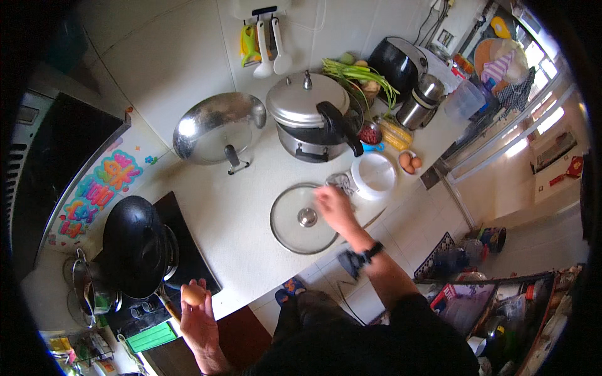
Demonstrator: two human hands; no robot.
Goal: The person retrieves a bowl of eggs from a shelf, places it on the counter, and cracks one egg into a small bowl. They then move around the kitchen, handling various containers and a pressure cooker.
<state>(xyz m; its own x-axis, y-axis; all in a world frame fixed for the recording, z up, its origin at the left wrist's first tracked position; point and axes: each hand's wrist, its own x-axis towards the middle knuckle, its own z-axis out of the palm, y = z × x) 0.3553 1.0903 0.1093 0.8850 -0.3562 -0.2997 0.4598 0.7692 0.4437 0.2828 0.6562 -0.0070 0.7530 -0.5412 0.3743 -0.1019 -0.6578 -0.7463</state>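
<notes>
My left hand (200, 319) holds a brown egg (194, 295) in its fingertips, palm up, at the front edge of the stove. My right hand (335, 209), somewhat blurred, is over the right rim of a round glass lid (287, 225) lying on the counter; whether its fingers hold anything cannot be told. A black wok (134, 246) sits on the stove, up and left of my left hand. Right of my right hand stands a round white plastic appliance or container (375, 176), with a grey cloth (341, 182) beside it. A small bowl of brown eggs (410, 162) is farther right.
A pressure cooker (308, 101) and a metal lid (218, 129) stand near the wall. Scallions (360, 75), corn (395, 134), a steel vacuum flask (420, 101) and a black appliance (397, 66) are at the back right. A green cloth or mask (151, 337) lies by the stove. Shelves stand at lower right.
</notes>
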